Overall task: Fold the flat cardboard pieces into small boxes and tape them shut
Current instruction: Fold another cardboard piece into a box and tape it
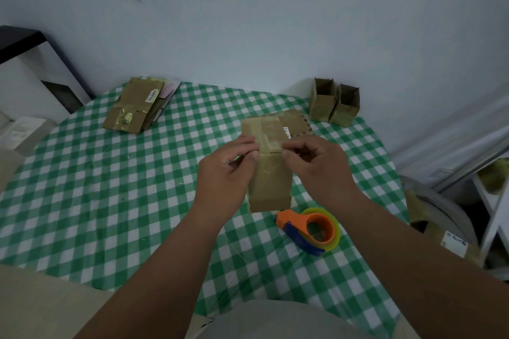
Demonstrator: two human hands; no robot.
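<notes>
A small brown cardboard box (271,187) stands partly folded in the middle of the green checked table (110,173), its upper flaps covered with old clear tape. My left hand (228,168) pinches the box's left edge near the flap fold. My right hand (316,165) pinches the right edge at the same height. An orange and blue tape dispenser (311,228) with a yellowish tape roll lies just in front of the box, near my right forearm.
A stack of flat cardboard pieces (137,104) lies at the table's far left. Two open folded boxes (334,102) stand at the far right by the wall. A bin with cardboard (440,223) and a white rack (493,201) sit to the right of the table.
</notes>
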